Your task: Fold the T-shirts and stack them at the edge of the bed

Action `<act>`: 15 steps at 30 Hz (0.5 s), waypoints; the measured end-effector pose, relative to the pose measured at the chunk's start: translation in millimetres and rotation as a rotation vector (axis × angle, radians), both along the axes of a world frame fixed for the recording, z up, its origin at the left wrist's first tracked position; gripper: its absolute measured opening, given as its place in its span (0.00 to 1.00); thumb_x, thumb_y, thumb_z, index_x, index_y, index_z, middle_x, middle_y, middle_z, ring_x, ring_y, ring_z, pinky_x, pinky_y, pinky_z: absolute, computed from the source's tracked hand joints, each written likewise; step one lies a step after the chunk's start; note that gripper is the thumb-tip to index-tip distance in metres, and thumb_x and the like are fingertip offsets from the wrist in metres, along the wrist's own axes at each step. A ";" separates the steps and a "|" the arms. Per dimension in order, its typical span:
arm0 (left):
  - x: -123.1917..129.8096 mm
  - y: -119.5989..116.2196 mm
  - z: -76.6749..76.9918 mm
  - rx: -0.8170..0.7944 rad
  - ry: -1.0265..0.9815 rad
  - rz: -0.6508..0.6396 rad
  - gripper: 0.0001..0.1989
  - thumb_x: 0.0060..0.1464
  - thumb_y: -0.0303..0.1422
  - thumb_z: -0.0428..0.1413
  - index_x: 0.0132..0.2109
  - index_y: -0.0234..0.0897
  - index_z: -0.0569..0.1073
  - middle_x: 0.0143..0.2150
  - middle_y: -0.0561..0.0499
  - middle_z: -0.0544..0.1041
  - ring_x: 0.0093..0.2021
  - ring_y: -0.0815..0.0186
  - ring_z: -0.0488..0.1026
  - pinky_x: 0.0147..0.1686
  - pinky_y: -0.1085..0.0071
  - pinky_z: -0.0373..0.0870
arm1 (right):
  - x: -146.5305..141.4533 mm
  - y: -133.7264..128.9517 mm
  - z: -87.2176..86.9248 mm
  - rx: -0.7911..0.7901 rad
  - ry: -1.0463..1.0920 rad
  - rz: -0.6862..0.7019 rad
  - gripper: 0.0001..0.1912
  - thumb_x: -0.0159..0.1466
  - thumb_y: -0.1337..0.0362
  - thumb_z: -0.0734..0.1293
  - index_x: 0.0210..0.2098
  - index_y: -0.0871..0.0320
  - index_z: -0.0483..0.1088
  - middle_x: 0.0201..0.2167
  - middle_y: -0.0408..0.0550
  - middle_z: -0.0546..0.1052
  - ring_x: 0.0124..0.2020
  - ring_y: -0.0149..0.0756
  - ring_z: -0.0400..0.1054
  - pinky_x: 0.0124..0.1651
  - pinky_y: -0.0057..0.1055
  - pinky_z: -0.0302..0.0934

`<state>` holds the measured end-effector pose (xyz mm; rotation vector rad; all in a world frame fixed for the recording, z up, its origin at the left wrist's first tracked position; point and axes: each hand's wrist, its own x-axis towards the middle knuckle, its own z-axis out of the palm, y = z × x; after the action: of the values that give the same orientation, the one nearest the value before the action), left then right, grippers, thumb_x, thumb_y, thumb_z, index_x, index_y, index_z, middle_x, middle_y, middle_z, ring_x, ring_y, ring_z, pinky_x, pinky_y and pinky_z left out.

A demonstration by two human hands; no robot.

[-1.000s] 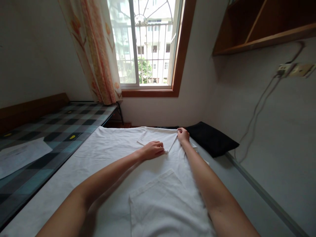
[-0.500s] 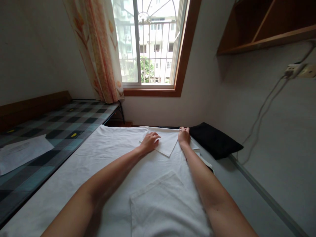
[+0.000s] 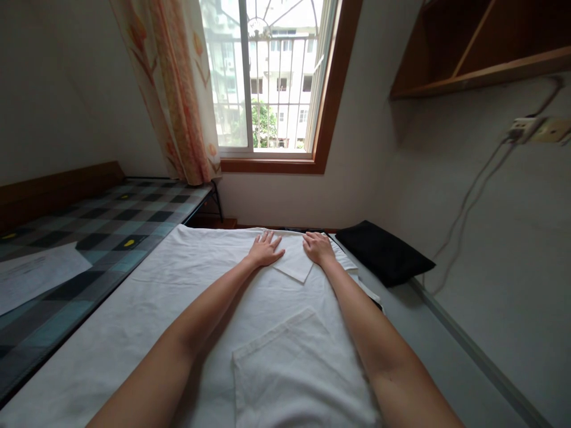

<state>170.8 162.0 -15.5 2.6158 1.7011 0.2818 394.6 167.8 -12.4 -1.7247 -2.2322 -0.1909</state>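
White fabric [image 3: 178, 309], seemingly a large garment or sheet, lies spread over the surface in front of me. Near its far edge is a small white pointed panel [image 3: 294, 264], perhaps a pocket or a folded piece; I cannot tell which. My left hand [image 3: 266, 249] rests flat on the panel's left side, fingers spread. On its right side lies my right hand [image 3: 319, 248], palm down with the fingers stretched out, holding nothing. Closer to me, a larger white square-cornered panel [image 3: 298, 362] shows on the fabric, its lower part cut off by the frame.
A black cushion-like item [image 3: 383, 252] lies to the right by the wall. On the left stands a bed with a checked cover [image 3: 147, 208] and a paper sheet [image 3: 40, 276]. A curtain [image 3: 182, 95] hangs beside the window. Cables [image 3: 473, 196] run down from a wall socket [image 3: 521, 128].
My right hand has let go of the fabric's far edge and moved left, flattening onto the panel. My left hand has shifted slightly forward and left, its fingers spreading.
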 end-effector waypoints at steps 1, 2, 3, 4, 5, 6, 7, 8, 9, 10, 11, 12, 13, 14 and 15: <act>0.2 -0.1 0.7 -0.006 0.007 0.003 0.34 0.60 0.53 0.41 0.67 0.42 0.57 0.71 0.42 0.49 0.70 0.49 0.43 0.64 0.50 0.43 | -1.2 -0.1 -0.1 -0.024 -0.008 -0.009 0.22 0.69 0.60 0.53 0.57 0.56 0.68 0.61 0.51 0.68 0.60 0.42 0.58 0.61 0.39 0.47; 0.4 -0.2 1.5 -0.011 0.013 0.005 0.34 0.60 0.54 0.41 0.67 0.42 0.57 0.71 0.42 0.49 0.70 0.49 0.43 0.64 0.50 0.42 | -2.9 -0.8 -0.2 -0.051 -0.018 -0.017 0.23 0.69 0.59 0.53 0.59 0.57 0.67 0.62 0.52 0.66 0.62 0.42 0.56 0.62 0.39 0.46; 0.6 -0.3 2.2 -0.017 0.019 0.006 0.34 0.60 0.54 0.41 0.68 0.42 0.57 0.71 0.42 0.49 0.70 0.49 0.43 0.64 0.50 0.42 | -5.2 -2.3 -0.2 -0.077 -0.029 -0.028 0.25 0.70 0.57 0.52 0.60 0.60 0.64 0.64 0.54 0.63 0.64 0.43 0.54 0.63 0.40 0.44; 0.8 -0.5 2.8 -0.021 0.023 0.007 0.34 0.60 0.54 0.41 0.68 0.42 0.56 0.71 0.42 0.49 0.70 0.49 0.43 0.64 0.50 0.42 | -8.0 -4.8 -0.2 -0.102 -0.039 -0.038 0.28 0.70 0.54 0.52 0.62 0.62 0.61 0.65 0.57 0.60 0.66 0.45 0.51 0.65 0.42 0.41; 1.0 -0.6 3.3 -0.026 0.025 0.007 0.34 0.60 0.54 0.41 0.68 0.43 0.56 0.71 0.42 0.49 0.70 0.49 0.43 0.64 0.49 0.42 | -11.2 -8.1 -0.2 -0.126 -0.046 -0.042 0.31 0.70 0.51 0.51 0.64 0.65 0.58 0.67 0.59 0.57 0.67 0.46 0.47 0.66 0.44 0.38; 1.0 -0.7 3.5 -0.029 0.026 0.007 0.34 0.60 0.54 0.41 0.68 0.43 0.56 0.71 0.42 0.49 0.70 0.49 0.43 0.64 0.49 0.42 | -14.7 -12.2 -0.3 -0.150 -0.049 -0.037 0.34 0.69 0.48 0.50 0.66 0.66 0.55 0.68 0.61 0.53 0.68 0.47 0.44 0.67 0.46 0.35; 1.1 -0.7 3.6 -0.030 0.027 0.007 0.34 0.60 0.54 0.41 0.68 0.43 0.55 0.71 0.42 0.49 0.70 0.49 0.43 0.64 0.49 0.42 | -18.3 -16.7 -0.4 -0.173 -0.047 -0.020 0.37 0.69 0.45 0.49 0.67 0.65 0.52 0.69 0.61 0.50 0.69 0.47 0.41 0.67 0.48 0.32; 1.0 -0.5 3.4 -0.030 0.027 0.007 0.34 0.61 0.53 0.41 0.68 0.43 0.55 0.71 0.42 0.49 0.70 0.49 0.43 0.65 0.50 0.42 | -21.7 -21.4 -0.5 -0.198 -0.043 0.004 0.39 0.68 0.43 0.47 0.68 0.64 0.50 0.70 0.60 0.47 0.70 0.48 0.39 0.67 0.50 0.30; 0.9 -0.3 3.0 -0.027 0.027 0.006 0.34 0.61 0.53 0.41 0.68 0.43 0.55 0.71 0.42 0.49 0.70 0.49 0.43 0.65 0.50 0.41 | -24.9 -25.9 -0.6 -0.226 -0.039 0.032 0.40 0.68 0.41 0.46 0.68 0.62 0.49 0.70 0.58 0.45 0.70 0.48 0.37 0.67 0.50 0.29; 0.7 -0.1 2.6 -0.022 0.026 0.005 0.34 0.61 0.53 0.41 0.68 0.42 0.56 0.71 0.41 0.49 0.70 0.49 0.43 0.65 0.50 0.41 | -27.6 -29.9 -0.7 -0.256 -0.037 0.055 0.40 0.67 0.40 0.45 0.69 0.60 0.48 0.71 0.57 0.44 0.70 0.48 0.36 0.67 0.51 0.29; 0.6 0.1 2.1 -0.016 0.025 0.003 0.34 0.61 0.53 0.41 0.68 0.42 0.56 0.71 0.41 0.49 0.70 0.49 0.44 0.65 0.50 0.42 | -29.6 -33.1 -0.8 -0.283 -0.037 0.068 0.41 0.66 0.39 0.45 0.69 0.59 0.47 0.71 0.55 0.43 0.70 0.48 0.35 0.68 0.51 0.29; 0.4 0.1 1.6 -0.010 0.024 0.003 0.34 0.61 0.53 0.41 0.68 0.42 0.56 0.71 0.41 0.49 0.70 0.49 0.44 0.65 0.51 0.42 | -31.0 -35.4 -0.9 -0.303 -0.037 0.069 0.42 0.66 0.38 0.45 0.69 0.59 0.47 0.71 0.55 0.43 0.71 0.47 0.35 0.68 0.50 0.29; 0.3 -0.2 1.2 -0.002 0.021 0.001 0.34 0.61 0.53 0.41 0.68 0.42 0.57 0.71 0.41 0.50 0.70 0.49 0.44 0.65 0.51 0.42 | -31.9 -36.9 -1.0 -0.314 -0.039 0.062 0.42 0.66 0.38 0.45 0.69 0.59 0.46 0.71 0.54 0.43 0.71 0.47 0.34 0.68 0.50 0.28; 0.2 -0.9 1.0 0.008 0.017 -0.001 0.33 0.61 0.53 0.41 0.68 0.42 0.57 0.71 0.41 0.50 0.70 0.50 0.45 0.65 0.51 0.43 | -32.3 -37.7 -1.0 -0.319 -0.040 0.050 0.43 0.66 0.38 0.45 0.69 0.60 0.46 0.71 0.54 0.43 0.71 0.46 0.34 0.68 0.49 0.28; 0.3 -2.1 0.9 0.020 0.012 -0.002 0.33 0.61 0.52 0.41 0.67 0.42 0.57 0.71 0.42 0.51 0.70 0.50 0.45 0.65 0.51 0.43 | -32.4 -37.9 -1.0 -0.319 -0.039 0.040 0.43 0.66 0.38 0.45 0.69 0.61 0.45 0.71 0.55 0.43 0.71 0.46 0.34 0.68 0.49 0.28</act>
<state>171.1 159.9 -14.6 2.6386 1.7076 0.2845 362.3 129.9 -13.5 -1.8413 -2.4289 0.1503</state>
